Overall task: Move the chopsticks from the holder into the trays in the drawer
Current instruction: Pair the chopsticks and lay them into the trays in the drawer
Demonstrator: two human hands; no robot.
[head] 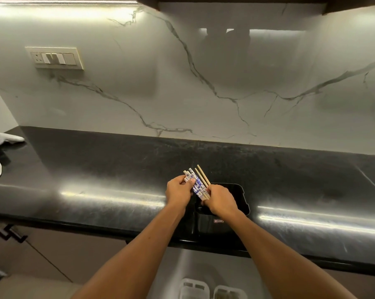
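A bundle of chopsticks, some white with blue patterns and two plain wooden ones, sticks up and to the left out of a black holder on the dark counter. My left hand grips the patterned chopsticks from the left near their tops. My right hand closes on the lower part of the bundle, over the holder's mouth. Two white trays show at the bottom edge, below the counter; the drawer itself is barely visible.
The black stone counter runs the full width, with a marble backsplash behind it. A white object and a cable lie at the far left. A switch panel sits on the wall. Cabinet handles are at lower left.
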